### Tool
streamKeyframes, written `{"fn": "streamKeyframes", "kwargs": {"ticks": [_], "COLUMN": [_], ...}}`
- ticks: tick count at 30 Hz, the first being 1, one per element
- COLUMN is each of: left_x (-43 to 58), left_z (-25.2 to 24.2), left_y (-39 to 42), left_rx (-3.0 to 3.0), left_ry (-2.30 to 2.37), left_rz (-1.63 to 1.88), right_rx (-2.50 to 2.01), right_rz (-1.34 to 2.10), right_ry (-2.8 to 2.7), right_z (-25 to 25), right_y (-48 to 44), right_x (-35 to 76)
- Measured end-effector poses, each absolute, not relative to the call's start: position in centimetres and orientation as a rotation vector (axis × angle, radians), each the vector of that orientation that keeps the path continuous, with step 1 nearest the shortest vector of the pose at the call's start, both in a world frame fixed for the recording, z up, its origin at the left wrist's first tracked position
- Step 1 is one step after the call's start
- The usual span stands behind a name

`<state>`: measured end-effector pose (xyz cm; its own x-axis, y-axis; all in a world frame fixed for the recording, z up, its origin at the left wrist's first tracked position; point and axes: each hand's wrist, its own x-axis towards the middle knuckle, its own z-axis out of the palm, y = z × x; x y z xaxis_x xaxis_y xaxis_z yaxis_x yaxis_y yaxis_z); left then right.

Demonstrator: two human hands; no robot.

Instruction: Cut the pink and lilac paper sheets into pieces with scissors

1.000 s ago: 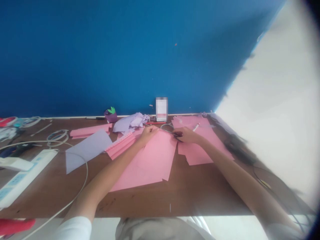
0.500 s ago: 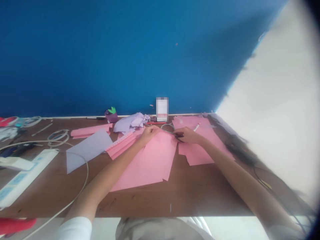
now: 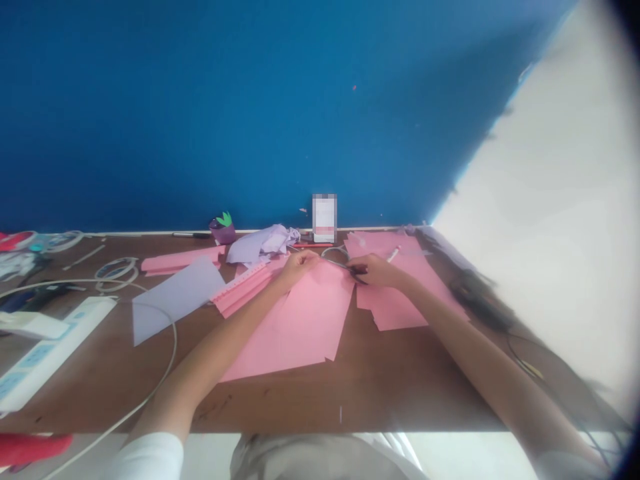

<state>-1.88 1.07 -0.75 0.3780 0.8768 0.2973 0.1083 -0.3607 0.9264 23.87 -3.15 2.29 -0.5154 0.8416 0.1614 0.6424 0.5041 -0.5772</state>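
1. Step in hand: this looks like cutting, with the scissors [image 3: 345,267] set at the far edge of a large pink paper sheet [image 3: 295,327] near the back of the table.
2. The left hand [image 3: 299,267] is curled closed on that sheet's edge, seemingly pinching it, though the fingers hide the exact contact.
3. The right hand [image 3: 377,270] is closed around the dark scissor handles. The blades point left toward the left hand, but how far they stand open is too small to tell.
4. The pink sheet lies flat on the brown table [image 3: 350,407], under both forearms, and the scissors rest just over its upper edge.
5. The next move calls for the left hand to keep the sheet steady while the right hand works the blades along the edge, a judgement from this hold.
6. Nearby lie a second pink sheet [image 3: 395,307] with a white marker [image 3: 393,254] on it, a folded pink strip [image 3: 243,288], a lilac sheet [image 3: 175,300], crumpled lilac paper [image 3: 260,245] and a red pencil [image 3: 311,245].
7. Further left are a white power strip [image 3: 55,350] and its cable [image 3: 173,333].
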Motion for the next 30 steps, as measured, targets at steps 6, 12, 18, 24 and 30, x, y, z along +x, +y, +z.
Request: {"fn": "streamKeyframes", "kwargs": {"ticks": [6, 12, 18, 24, 30], "left_x": [-1.9, -1.8, -1.8, -1.8, -1.8], "left_z": [-0.6, -0.6, -0.8, -1.1, -1.0], "left_y": [1.0, 0.8, 0.9, 1.1, 1.0], "left_rx": [1.766, 1.764, 1.757, 1.769, 1.784], "left_ry": [0.856, 0.869, 0.862, 0.850, 0.861], "left_rz": [1.064, 1.084, 1.096, 1.113, 1.101], "right_rx": [-1.249, -1.268, -1.278, -1.231, -1.185], "right_rz": [0.664, 0.618, 0.648, 0.631, 0.605], "right_ry": [-2.300, -2.303, -2.312, -2.374, -2.404], "right_z": [2.4, 2.8, 2.8, 2.7, 2.8], "right_y": [-3.1, -3.0, -3.0, -2.9, -2.9], "right_x": [24.1, 24.6, 24.8, 24.9, 24.9]}}
